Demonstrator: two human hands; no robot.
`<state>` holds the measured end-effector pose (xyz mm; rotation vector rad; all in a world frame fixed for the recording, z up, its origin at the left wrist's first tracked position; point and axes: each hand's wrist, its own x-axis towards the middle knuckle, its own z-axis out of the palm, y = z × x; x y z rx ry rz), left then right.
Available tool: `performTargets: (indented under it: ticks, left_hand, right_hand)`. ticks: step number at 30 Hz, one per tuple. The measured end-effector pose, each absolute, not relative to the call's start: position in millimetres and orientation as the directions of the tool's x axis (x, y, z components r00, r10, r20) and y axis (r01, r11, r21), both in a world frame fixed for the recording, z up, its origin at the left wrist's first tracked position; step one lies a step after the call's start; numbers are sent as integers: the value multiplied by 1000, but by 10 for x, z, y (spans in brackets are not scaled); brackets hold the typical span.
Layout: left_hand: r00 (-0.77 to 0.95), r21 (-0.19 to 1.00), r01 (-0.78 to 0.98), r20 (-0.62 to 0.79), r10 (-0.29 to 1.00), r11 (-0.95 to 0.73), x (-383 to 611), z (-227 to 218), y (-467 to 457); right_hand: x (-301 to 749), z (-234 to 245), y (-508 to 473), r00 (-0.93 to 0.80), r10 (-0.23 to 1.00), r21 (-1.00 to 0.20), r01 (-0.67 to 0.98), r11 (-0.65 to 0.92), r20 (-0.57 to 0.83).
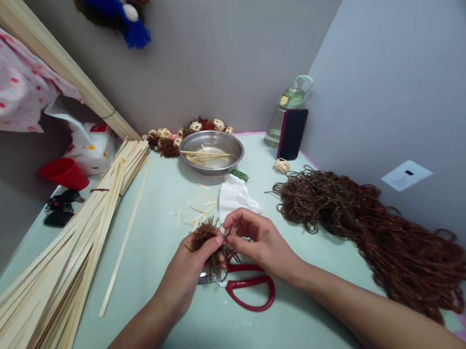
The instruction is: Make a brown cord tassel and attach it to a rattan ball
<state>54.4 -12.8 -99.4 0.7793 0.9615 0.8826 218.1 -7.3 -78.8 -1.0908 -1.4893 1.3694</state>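
My left hand (188, 262) pinches a tuft of brown yarn (204, 236), whose frayed ends stick up above the thumb. Close against it, my right hand (258, 242) has thumb and forefinger pressed together on what looks like a thin strand at the tuft's side; the strand is mostly hidden by the fingers. Below both hands lies a pair of scissors (253, 308) with red handles, its blades partly covered by the left hand. Just beyond the hands are a crumpled white tissue (235, 194) and short wood-strip scraps (198, 215).
Long pale wood strips (67, 246) spread along the left. A metal bowl (214, 168) holding water and strips stands at the back. Brown yarn hanks (394, 245) cover the right side. A phone (292, 134) leans on a water bottle (276, 127); a small woven ball (282, 165) lies nearby.
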Motion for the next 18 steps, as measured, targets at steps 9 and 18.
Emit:
performTargets:
  ticks: [9,18]
  left_hand:
    - [309,873,-277,-314,898,400,529,-1017,-130]
    - [286,818,-422,-290,913,391,551,-953,-119]
  right_hand:
    - [2186,-809,-68,-278,961,-1000,30,4,-4]
    - [2182,-866,-54,-286,957,-997,-53,-64,-46]
